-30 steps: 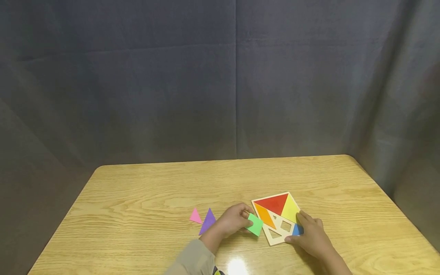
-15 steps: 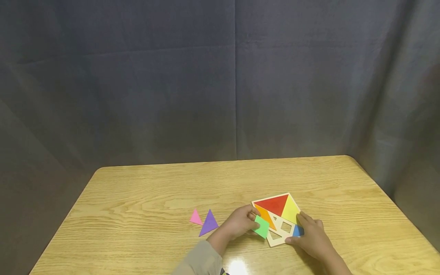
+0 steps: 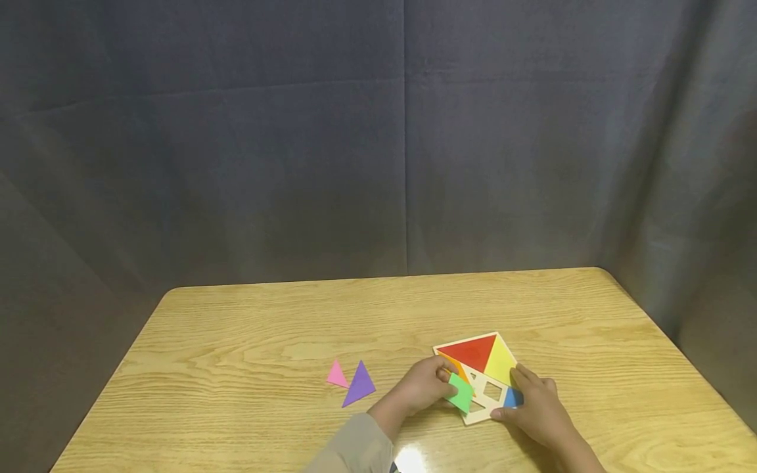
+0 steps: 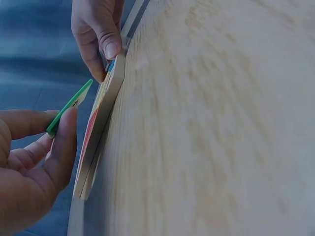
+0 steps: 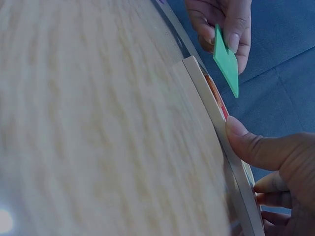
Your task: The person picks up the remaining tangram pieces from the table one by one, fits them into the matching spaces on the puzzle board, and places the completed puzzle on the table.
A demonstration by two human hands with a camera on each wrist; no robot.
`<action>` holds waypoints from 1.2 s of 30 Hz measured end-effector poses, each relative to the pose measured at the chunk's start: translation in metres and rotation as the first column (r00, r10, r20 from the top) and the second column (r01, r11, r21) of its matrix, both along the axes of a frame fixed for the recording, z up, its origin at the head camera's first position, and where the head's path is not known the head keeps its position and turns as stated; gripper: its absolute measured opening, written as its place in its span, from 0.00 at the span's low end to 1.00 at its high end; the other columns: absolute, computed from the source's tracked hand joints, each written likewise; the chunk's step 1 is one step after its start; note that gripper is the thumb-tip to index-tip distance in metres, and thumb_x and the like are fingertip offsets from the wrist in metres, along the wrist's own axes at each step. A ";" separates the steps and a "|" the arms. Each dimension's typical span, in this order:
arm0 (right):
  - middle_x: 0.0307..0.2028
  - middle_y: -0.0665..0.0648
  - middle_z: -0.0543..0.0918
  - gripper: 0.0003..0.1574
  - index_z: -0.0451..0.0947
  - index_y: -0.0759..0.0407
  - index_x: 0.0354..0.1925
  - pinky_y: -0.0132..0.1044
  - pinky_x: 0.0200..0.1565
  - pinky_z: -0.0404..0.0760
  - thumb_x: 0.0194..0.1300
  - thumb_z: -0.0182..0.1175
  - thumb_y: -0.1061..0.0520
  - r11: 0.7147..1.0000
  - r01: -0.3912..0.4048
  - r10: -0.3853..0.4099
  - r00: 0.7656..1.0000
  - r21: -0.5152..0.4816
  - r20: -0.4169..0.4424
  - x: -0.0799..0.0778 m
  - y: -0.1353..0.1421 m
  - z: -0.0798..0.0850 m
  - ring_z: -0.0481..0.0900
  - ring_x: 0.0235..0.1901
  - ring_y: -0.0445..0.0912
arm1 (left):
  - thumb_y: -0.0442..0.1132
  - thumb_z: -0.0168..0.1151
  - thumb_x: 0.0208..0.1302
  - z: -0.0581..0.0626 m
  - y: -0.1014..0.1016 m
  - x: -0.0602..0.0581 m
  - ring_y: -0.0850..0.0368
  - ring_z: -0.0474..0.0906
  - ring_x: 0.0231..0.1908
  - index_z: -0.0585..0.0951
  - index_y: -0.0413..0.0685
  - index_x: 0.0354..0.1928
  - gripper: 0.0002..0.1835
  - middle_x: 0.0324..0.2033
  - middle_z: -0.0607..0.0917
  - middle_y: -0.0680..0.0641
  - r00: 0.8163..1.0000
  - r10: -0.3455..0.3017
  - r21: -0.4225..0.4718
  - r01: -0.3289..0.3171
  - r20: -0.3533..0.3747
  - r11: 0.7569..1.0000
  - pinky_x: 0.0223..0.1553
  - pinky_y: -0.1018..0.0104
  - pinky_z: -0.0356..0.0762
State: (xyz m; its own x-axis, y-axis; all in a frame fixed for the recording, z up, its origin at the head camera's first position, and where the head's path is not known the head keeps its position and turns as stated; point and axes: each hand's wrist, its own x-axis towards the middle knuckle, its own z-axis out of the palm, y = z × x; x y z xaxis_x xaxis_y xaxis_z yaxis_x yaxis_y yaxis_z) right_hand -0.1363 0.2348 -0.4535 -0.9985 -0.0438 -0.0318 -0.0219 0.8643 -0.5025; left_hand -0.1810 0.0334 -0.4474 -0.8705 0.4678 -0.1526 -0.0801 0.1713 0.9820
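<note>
My left hand (image 3: 422, 387) pinches a green square tangram piece (image 3: 460, 393) between thumb and fingers. That piece is raised and tilted over the left part of the wooden tangram board (image 3: 476, 418), apart from it in the left wrist view. My right hand (image 3: 537, 406) grips the board's near right corner, its thumb on the near edge (image 5: 241, 135). Red (image 3: 470, 352), yellow (image 3: 499, 362) and blue (image 3: 512, 397) pieces lie in the board, the blue one partly hidden by the right hand. An orange piece (image 3: 454, 365) there is partly covered by the left hand and green square.
A pink triangle (image 3: 337, 375) and a larger purple triangle (image 3: 359, 385) lie on the table left of my left hand. The wooden table (image 3: 248, 341) ends at a grey curtain (image 3: 296, 164) behind. A square opening (image 3: 493, 391) shows in the board.
My left hand has carried the green square rightward, from beside the board's left edge to above the board. The right hand and the board stay in place.
</note>
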 end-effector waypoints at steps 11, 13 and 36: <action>0.57 0.73 0.57 0.62 0.59 0.77 0.55 0.55 0.44 0.64 0.33 0.65 0.35 1.000 -0.003 0.003 1.000 -0.011 -0.009 0.001 0.000 0.001 0.58 0.46 0.59 | 0.24 0.58 0.47 0.000 0.013 0.000 0.62 0.66 0.22 0.74 0.39 0.38 0.14 0.24 0.68 0.49 0.999 0.011 -0.065 -0.014 -0.046 0.998 0.22 0.71 0.74; 0.57 0.73 0.57 0.62 0.59 0.76 0.55 0.55 0.44 0.65 0.33 0.65 0.34 1.000 -0.004 0.004 1.000 -0.012 -0.006 0.001 0.000 0.001 0.58 0.46 0.58 | 0.24 0.58 0.47 -0.002 0.015 0.000 0.62 0.66 0.22 0.74 0.40 0.38 0.14 0.24 0.68 0.50 0.998 0.015 -0.072 -0.019 -0.054 0.997 0.21 0.72 0.74; 0.56 0.74 0.57 0.62 0.58 0.77 0.55 0.55 0.41 0.67 0.34 0.64 0.35 1.000 -0.027 0.026 0.999 -0.011 -0.028 0.003 0.000 0.003 0.59 0.44 0.58 | 0.24 0.58 0.48 0.001 0.032 -0.001 0.63 0.67 0.20 0.74 0.40 0.38 0.13 0.24 0.69 0.51 0.996 0.016 -0.122 -0.026 -0.084 0.992 0.21 0.73 0.73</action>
